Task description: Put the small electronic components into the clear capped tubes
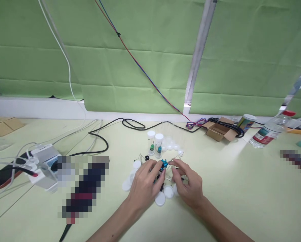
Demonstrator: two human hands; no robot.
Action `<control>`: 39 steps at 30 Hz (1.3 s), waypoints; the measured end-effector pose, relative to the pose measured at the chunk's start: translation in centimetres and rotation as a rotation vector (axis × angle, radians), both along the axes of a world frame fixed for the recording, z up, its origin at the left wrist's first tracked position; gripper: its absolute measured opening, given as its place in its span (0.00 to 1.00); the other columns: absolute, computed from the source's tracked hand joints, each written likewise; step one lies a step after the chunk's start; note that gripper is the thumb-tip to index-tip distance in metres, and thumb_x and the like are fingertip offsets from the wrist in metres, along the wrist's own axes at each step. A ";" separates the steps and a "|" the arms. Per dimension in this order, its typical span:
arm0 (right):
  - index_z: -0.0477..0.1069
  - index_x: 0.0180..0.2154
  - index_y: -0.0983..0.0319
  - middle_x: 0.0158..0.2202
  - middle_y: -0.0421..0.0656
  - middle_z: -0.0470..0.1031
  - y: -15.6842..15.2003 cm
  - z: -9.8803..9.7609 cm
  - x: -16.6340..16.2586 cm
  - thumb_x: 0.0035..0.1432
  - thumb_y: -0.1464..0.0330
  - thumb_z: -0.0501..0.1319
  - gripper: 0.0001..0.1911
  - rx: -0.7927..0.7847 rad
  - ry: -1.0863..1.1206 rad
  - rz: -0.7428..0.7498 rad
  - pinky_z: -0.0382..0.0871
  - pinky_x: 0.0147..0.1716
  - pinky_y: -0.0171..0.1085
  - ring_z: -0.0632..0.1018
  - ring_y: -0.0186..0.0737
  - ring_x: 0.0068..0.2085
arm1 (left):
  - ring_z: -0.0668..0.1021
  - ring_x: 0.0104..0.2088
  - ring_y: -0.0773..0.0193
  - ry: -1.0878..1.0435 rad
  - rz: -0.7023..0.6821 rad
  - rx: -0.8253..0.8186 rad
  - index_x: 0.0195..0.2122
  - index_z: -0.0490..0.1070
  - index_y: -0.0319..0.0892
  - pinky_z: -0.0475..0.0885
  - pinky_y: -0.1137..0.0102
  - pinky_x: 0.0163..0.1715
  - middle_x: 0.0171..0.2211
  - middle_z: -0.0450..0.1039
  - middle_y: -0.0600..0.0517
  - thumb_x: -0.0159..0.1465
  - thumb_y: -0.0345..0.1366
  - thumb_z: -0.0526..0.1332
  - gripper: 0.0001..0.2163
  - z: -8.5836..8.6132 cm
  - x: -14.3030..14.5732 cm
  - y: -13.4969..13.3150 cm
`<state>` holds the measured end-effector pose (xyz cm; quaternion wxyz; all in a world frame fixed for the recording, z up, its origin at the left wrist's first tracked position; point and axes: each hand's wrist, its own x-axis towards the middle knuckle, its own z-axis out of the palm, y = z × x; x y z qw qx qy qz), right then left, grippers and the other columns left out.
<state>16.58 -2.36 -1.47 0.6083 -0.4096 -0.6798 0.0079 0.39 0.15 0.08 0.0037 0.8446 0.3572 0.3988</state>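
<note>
- At the middle of the pale worktop [241, 188], close in front of the person, both hands meet over a scatter of small parts. The left hand [145, 183] comes in from the lower left and the right hand [188, 186] from the lower right.
- The small blue part [164, 163] is held between the two sets of fingertips, a little above the worktop and just in front of two capped vials [155, 144].
- From where I stand, the step in hand looks like close fiddling with that one part. It is gripped from both sides, with the rest of the pile left alone.
- Any further handling would, I think, call for a light, steady pinch. The part is tiny, a thin wire [178, 157] juts up beside it, and loose white caps [160, 199] lie right under the hands where a wrist could nudge them.
- The left fingers [156, 169] are closed to a narrow pinch, thumb and forefinger on the left side of the blue part, with the other fingers curled under.
- The right fingers [177, 166] are nipped together at the part's right side. I cannot tell whether they grip its body or a wire lead.
- Farther back, more clear vials [170, 136] stand in a cluster and a black cable [102, 141] loops across. A cardboard box [219, 129] and a water bottle [265, 134] sit well apart to the right.
</note>
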 end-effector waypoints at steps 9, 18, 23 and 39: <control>0.67 0.47 0.59 0.30 0.39 0.71 0.9 -0.5 1.5 0.64 0.70 0.57 0.10 -0.197 0.359 -0.072 0.70 0.21 0.33 0.73 0.31 0.21 | 0.74 0.35 0.61 -0.041 -0.002 0.014 0.48 0.67 0.42 0.71 0.67 0.34 0.37 0.71 0.48 0.65 0.29 0.58 0.10 0.0 -0.1 0.2; 0.70 0.50 0.60 0.28 0.38 0.67 2.0 1.0 2.5 0.64 0.58 0.57 0.17 -0.593 0.602 0.427 0.63 0.17 0.31 0.67 0.29 0.20 | 0.75 0.34 0.61 -0.027 -0.015 -0.050 0.46 0.68 0.43 0.72 0.68 0.33 0.37 0.72 0.48 0.66 0.31 0.56 0.08 0.2 -0.2 0.1; 0.70 0.49 0.60 0.28 0.38 0.66 2.2 1.0 2.9 0.62 0.60 0.60 0.16 -0.614 0.651 0.568 0.62 0.17 0.31 0.68 0.30 0.21 | 0.76 0.35 0.61 -0.027 -0.023 -0.079 0.46 0.69 0.43 0.71 0.68 0.34 0.37 0.73 0.48 0.66 0.31 0.56 0.08 0.0 -0.2 0.2; 0.71 0.35 0.62 0.23 0.38 0.72 1.9 2.2 2.9 0.53 0.56 0.67 0.16 -0.747 0.720 0.635 0.65 0.18 0.33 0.70 0.32 0.19 | 0.76 0.35 0.61 0.012 -0.055 -0.129 0.47 0.69 0.42 0.72 0.67 0.35 0.37 0.72 0.47 0.67 0.32 0.55 0.09 0.3 -0.3 0.0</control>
